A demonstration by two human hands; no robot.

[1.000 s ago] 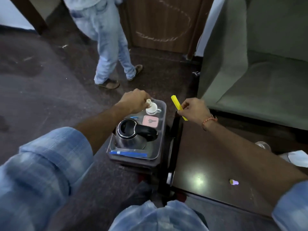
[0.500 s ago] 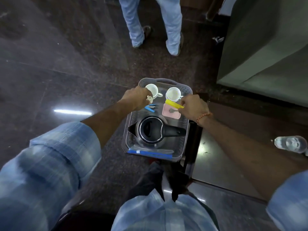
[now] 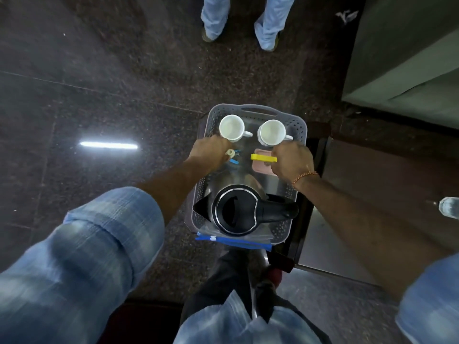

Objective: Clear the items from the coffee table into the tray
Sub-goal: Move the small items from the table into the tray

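A grey perforated tray (image 3: 258, 109) holds two white cups (image 3: 232, 127) (image 3: 272, 132), a black and steel kettle (image 3: 236, 212), a pink pad (image 3: 259, 167) and a blue-edged plastic bag (image 3: 233, 240). My left hand (image 3: 211, 152) is over the tray's left side, closed on a small cream-coloured piece (image 3: 230, 152), with small blue items (image 3: 234, 160) just below it. My right hand (image 3: 291, 157) is over the tray's right side, gripping a yellow stick (image 3: 262, 157) that points left above the pink pad.
The dark coffee table (image 3: 372, 184) lies right of the tray, with a clear bottle (image 3: 449, 207) at its right edge. A green sofa (image 3: 407, 50) stands at the upper right. Another person's legs (image 3: 243, 18) stand on the dark floor beyond the tray.
My right hand carried the yellow stick from over the table's corner to above the tray. My view tipped downward, so both cups show. My left hand stayed over the tray with the cream piece.
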